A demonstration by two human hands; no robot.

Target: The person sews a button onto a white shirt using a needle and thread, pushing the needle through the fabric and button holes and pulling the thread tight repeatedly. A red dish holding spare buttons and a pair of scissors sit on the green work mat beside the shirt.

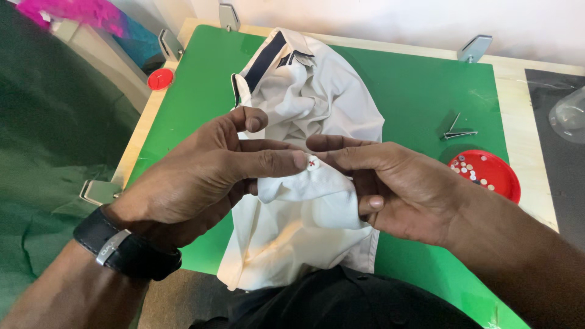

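Note:
A white shirt (pixel 317 103) with a dark-trimmed collar lies on a green mat (pixel 420 85). My left hand (pixel 201 176) and my right hand (pixel 396 183) both pinch a raised fold of the shirt's fabric in the middle. Between my fingertips sits a small white button (pixel 312 162) stitched with red thread. My left thumb presses beside the button, and my right index finger lies just above it. A black watch is strapped to my left wrist.
A red dish (pixel 499 176) holding several small buttons stands at the right of the mat. Metal thread snips (pixel 456 131) lie above it. A small red lid (pixel 160 78) sits at the mat's far left corner. Metal clamps (pixel 474 47) hold the mat's edges.

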